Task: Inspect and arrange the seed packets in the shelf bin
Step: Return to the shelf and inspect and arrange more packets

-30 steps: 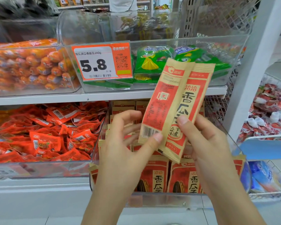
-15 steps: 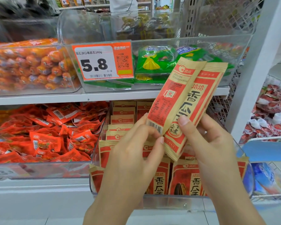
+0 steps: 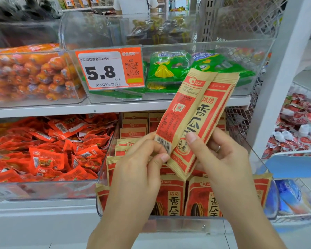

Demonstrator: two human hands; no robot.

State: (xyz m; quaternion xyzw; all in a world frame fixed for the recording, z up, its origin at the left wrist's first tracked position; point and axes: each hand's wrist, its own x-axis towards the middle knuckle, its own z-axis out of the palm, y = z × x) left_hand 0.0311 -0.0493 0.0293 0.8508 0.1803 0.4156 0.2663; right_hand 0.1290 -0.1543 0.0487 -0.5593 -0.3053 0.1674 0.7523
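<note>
I hold up two tan-and-red seed packets in front of the shelf. My left hand (image 3: 142,166) pinches the lower corner of the left packet (image 3: 180,112), whose back with a barcode faces me. My right hand (image 3: 221,159) grips the right packet (image 3: 212,115), front side out, its thumb on the lower part. The two packets overlap and lean to the right. Below them the clear shelf bin (image 3: 187,225) holds several rows of the same seed packets (image 3: 171,194) standing upright.
A clear bin of red snack sachets (image 3: 43,151) sits to the left. The shelf above carries orange sausages (image 3: 31,76), green packets (image 3: 167,67) and a 5.8 price tag (image 3: 109,67). A white post (image 3: 276,87) and wire baskets (image 3: 298,133) stand at the right.
The two packets tilted further right and moved right. My left hand closed from spread fingers to a pinch on the left packet's lower corner. More rows in the bin show.
</note>
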